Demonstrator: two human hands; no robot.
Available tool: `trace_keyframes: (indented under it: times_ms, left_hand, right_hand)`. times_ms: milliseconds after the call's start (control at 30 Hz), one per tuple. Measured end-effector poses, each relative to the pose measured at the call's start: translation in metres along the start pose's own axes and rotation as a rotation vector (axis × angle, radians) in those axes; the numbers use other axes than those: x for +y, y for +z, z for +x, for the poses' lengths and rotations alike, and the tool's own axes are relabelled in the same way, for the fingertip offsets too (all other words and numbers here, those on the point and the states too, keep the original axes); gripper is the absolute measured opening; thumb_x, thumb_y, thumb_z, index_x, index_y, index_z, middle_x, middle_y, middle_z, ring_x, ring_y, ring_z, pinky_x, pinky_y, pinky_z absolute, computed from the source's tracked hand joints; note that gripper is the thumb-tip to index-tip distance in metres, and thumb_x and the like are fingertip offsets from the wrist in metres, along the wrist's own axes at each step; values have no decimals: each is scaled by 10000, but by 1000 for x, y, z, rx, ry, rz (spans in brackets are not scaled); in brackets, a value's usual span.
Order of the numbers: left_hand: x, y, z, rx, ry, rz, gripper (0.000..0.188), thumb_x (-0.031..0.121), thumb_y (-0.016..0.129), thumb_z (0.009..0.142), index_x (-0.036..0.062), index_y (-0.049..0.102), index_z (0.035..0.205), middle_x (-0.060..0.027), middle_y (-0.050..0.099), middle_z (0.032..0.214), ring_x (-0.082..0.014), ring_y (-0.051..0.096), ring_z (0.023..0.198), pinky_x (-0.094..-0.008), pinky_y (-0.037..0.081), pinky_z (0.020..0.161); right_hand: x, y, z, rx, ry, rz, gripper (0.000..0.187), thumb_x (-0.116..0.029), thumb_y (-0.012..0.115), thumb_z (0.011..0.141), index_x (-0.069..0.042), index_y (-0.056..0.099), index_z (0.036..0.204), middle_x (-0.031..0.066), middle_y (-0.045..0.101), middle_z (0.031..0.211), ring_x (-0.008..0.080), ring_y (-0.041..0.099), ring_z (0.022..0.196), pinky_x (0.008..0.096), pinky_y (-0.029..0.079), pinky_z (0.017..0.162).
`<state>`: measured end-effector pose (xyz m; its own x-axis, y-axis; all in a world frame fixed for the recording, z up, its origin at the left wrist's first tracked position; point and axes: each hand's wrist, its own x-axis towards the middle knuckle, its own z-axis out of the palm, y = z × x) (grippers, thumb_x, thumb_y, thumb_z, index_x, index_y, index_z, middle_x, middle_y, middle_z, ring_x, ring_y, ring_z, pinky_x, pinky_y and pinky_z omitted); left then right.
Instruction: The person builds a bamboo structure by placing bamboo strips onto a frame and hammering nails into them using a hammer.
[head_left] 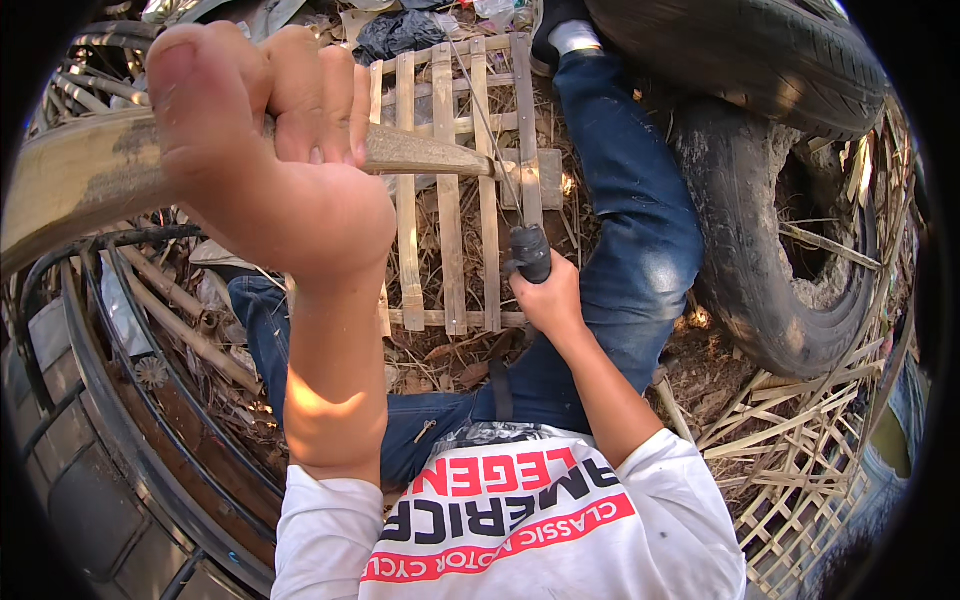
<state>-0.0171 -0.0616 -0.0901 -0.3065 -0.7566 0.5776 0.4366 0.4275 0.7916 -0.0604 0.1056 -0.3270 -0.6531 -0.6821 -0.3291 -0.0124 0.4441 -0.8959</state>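
**Wood Pc. & Black-Handled Tool, 1 Ea.**

Item 1: wood pc. (420, 152), qty 1. Pale, long; broad at L, tapering to R tip. Loc.: raised over slatted frame (447, 230), tip close to item 2; contact can't be told. L grip (290, 205) clamped round it. Handling (est.): stiff, mod. weight, dry-looking so prob. little slip; not fragile, splinters poss. Best hold: thick part, well clear of tip.

Item 2: tool (531, 252), qty 1. Black hdl.; thin part running up from it, prob. blade seen nr. edge-on. R grip (556, 297) clamped on hdl. Handling (est.): rigid, fairly light; hold by hdl. only.

Surroundings, counted: slatted frame, qty 1, approx. 5 long slats vis.; wood block (547, 190), qty 1, by frame's R side; tyres (715, 250), qty 2, at R; woven lattice (800, 490), qty 1, lower R; black plastic bag (395, 35), qty 1, top.
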Motion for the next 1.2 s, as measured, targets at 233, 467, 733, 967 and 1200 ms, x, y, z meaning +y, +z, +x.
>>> trace_keyframes:
  times_ms: [233,467,733,967,1200]
  left_hand:
    - [-5,-9,8,-8,1,14,488,537,562,857,194,308,621,47,258,480,-74,199,388,-218,224,385]
    - [-11,-5,7,33,113,180,456,502,528,872,196,307,617,47,257,474,-84,217,378,-231,232,389]
    - [0,-5,8,29,-52,17,414,467,490,861,195,311,606,36,259,470,-90,228,378,-238,221,383]
    - [4,-12,8,9,-29,0,409,465,457,879,189,322,609,30,262,460,-87,210,362,-235,217,372]
    - [-6,-8,9,-13,-53,-9,409,479,454,867,188,323,611,21,273,466,-90,227,370,-236,199,382]
  right_hand:
    - [1,-4,2,-14,19,-131,195,-107,665,699,34,635,830,217,666,740,350,687,731,385,511,657]
    - [20,-5,6,-27,50,-129,187,-112,666,707,39,638,813,228,672,756,374,676,721,424,511,668]
    - [19,2,5,-51,0,-59,204,-120,671,700,36,644,828,239,665,763,406,666,754,434,516,688]
    - [-48,-13,-1,-47,-153,129,170,-84,648,695,34,623,815,184,643,685,295,667,658,363,505,654]
    - [13,-12,14,-30,25,-125,201,-112,670,697,35,639,830,229,661,737,392,674,746,410,514,682]
